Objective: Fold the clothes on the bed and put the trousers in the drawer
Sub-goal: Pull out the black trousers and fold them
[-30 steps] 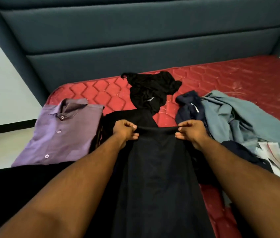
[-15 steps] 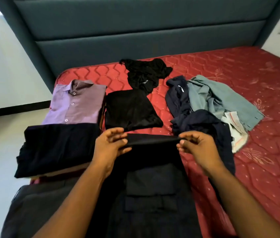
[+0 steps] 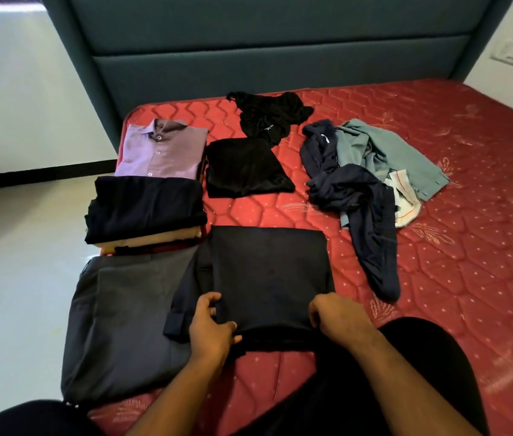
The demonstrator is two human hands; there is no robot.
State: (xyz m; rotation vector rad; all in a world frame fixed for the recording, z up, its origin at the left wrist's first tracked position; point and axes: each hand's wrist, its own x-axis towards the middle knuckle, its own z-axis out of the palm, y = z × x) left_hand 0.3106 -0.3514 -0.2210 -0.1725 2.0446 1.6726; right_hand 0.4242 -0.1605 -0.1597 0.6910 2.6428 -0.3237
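Dark navy trousers (image 3: pixel 264 272) lie folded into a flat square on the red mattress (image 3: pixel 453 247) just in front of me. My left hand (image 3: pixel 211 328) grips their near left corner, fingers curled over the edge. At the near right corner my right hand (image 3: pixel 340 316) holds the same edge with curled fingers. Folded grey trousers (image 3: pixel 120 325) lie to the left, partly under the navy ones. A loose heap of navy and pale blue clothes (image 3: pixel 365 180) sits to the right. No drawer is in view.
Folded pieces lie at the left: a purple shirt (image 3: pixel 160 152), a dark garment (image 3: pixel 145 206) on a small stack, and a black one (image 3: pixel 245 168). A crumpled black top (image 3: pixel 267 114) lies near the teal headboard (image 3: pixel 280 51). White floor lies left of the bed.
Both hands have drawn the trousers' far edge back towards me, folding them over into a square. The view has pulled back and shows more of the bed.
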